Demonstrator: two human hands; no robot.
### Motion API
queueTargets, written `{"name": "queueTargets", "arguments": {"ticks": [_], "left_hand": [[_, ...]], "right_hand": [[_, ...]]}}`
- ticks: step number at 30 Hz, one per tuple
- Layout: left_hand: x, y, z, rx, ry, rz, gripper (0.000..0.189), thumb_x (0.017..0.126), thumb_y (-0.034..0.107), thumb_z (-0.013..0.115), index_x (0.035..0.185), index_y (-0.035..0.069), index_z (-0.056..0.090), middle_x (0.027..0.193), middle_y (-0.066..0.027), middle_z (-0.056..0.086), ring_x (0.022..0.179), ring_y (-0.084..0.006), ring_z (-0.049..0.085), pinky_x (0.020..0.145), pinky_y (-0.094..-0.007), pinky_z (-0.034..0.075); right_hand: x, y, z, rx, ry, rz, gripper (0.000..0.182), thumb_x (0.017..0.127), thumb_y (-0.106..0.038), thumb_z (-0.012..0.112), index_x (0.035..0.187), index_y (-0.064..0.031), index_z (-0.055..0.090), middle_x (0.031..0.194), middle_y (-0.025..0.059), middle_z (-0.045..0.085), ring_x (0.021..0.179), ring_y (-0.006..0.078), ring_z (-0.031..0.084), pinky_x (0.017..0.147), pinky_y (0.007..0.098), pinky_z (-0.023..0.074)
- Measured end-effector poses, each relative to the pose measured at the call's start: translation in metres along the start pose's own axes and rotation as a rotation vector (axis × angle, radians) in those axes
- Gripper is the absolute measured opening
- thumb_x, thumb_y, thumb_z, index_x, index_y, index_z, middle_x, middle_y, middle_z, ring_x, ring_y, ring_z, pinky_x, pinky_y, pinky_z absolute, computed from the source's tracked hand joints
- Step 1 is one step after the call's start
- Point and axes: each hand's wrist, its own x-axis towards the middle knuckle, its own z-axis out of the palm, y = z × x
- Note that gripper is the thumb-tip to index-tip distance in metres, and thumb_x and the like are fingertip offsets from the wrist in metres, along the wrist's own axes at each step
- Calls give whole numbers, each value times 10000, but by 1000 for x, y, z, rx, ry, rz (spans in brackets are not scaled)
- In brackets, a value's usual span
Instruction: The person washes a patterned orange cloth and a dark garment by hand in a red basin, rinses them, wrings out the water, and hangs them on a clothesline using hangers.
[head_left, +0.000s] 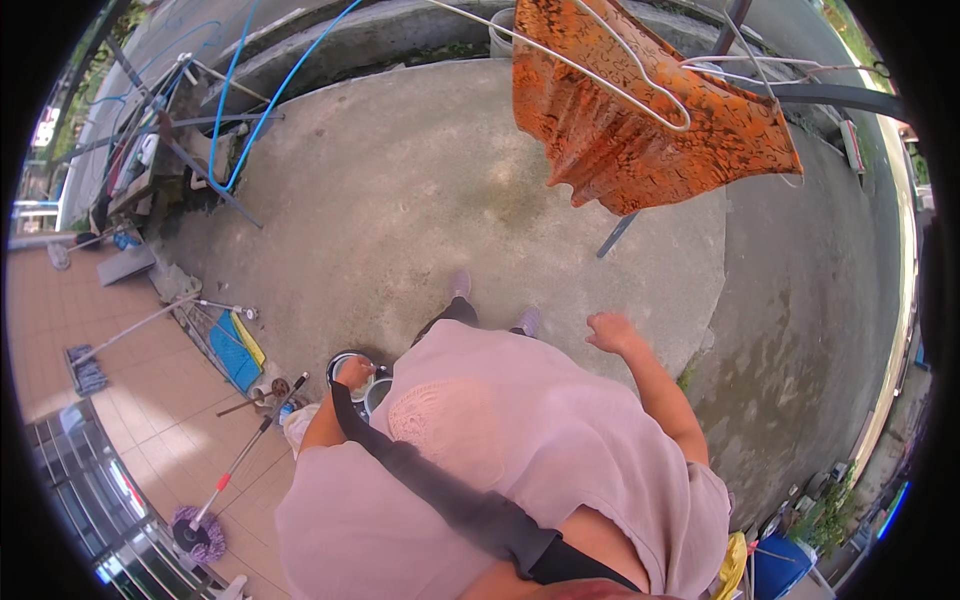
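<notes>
My left hand (355, 371) is curled at my left side, over a round bucket (379, 392) with a dark rim. My sleeve and clothing cover part of that bucket, and whether my fingers grip its handle is hard to see. Out to the right, my right hand (610, 332) hangs loosely curled with nothing visible in it. Ahead on the right, an orange patterned cloth (645, 127) hangs among metal rods, with a white wire hanger (660, 105) in front of it.
Blue wire hangers (251, 112) hang front left near a metal rack. A flat mop (88, 367) and a round-headed mop (198, 534) lie on the tiled floor (172, 442). A blue dustpan-like panel (234, 351) lies by the tile edge. Concrete ground (360, 195) spreads ahead; a pale bucket (501, 34) stands beyond.
</notes>
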Motion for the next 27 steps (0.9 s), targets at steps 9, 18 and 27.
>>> {"name": "queueTargets", "arguments": {"ticks": [9,18,27], "left_hand": [[-105,-140,61,-867,297,-236,132,844,162,632,876,45,580,648,-28,555,510,-133,542,412,-264,413],[-88,-235,64,-1101,496,-233,84,801,117,612,783,36,596,633,-29,557,523,-133,537,476,-291,436],[-49,-301,-16,-1519,829,-247,169,846,117,625,991,40,587,741,-48,600,532,-113,556,420,-245,416]], "right_hand": [[90,-144,-67,-34,94,-295,298,771,-277,664,961,-49,644,987,182,642,952,363,607,793,461,491],[199,-324,-87,-254,-23,-411,342,765,-285,674,1031,-71,660,993,183,661,954,359,622,807,453,499],[322,-554,-122,-486,-83,-759,340,792,-313,670,1026,-67,657,947,164,677,921,333,638,779,432,507]]}}
